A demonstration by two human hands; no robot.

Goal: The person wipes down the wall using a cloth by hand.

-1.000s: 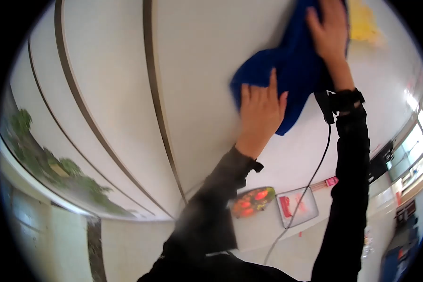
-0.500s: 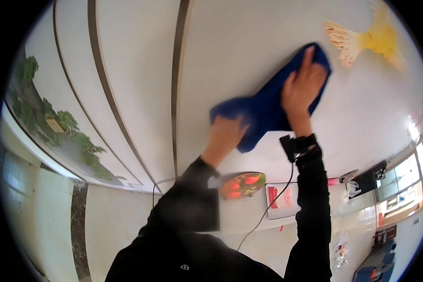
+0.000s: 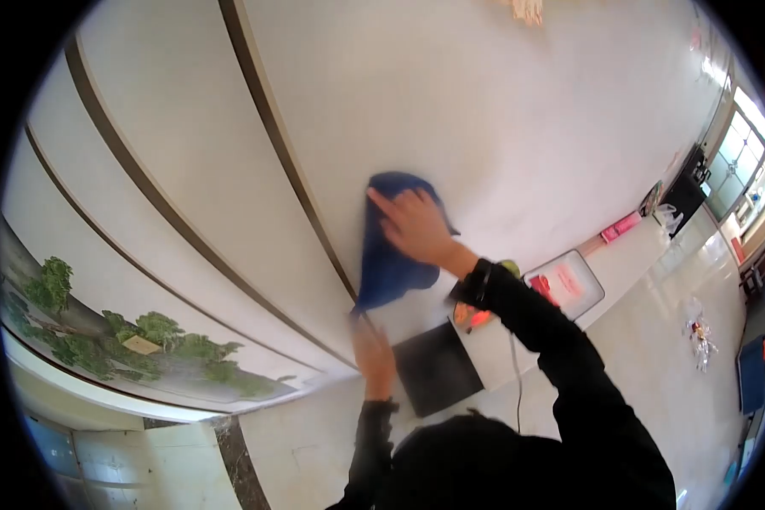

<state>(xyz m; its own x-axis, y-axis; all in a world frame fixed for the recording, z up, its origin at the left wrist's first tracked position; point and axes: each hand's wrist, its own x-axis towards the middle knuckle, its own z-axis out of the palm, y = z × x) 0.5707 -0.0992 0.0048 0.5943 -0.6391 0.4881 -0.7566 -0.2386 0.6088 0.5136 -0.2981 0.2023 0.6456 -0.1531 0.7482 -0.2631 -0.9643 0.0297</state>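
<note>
A dark blue cloth (image 3: pixel 391 268) lies against the white wall panel (image 3: pixel 501 110), beside a brown strip. My right hand (image 3: pixel 418 225) presses on its upper part, index finger stretched out and the fingers spread over the fabric. Below, my left hand (image 3: pixel 374 355) is smeared by motion at the cloth's narrow lower corner. I cannot make out whether its fingers grip that corner. A black wristband (image 3: pixel 478 282) sits on my right wrist, with a cable hanging below it.
Brown strips (image 3: pixel 268 110) cross the wall on the left, near a picture of green trees (image 3: pixel 157 327). Under my arms, a ledge holds a black square object (image 3: pixel 438 367), a white tray (image 3: pixel 580 287) with red and white items, and a pink packet (image 3: pixel 620 227).
Both hands and the cloth have moved down and left along the wall, close to the brown strip. My left hand is now below my right, and the view has turned.
</note>
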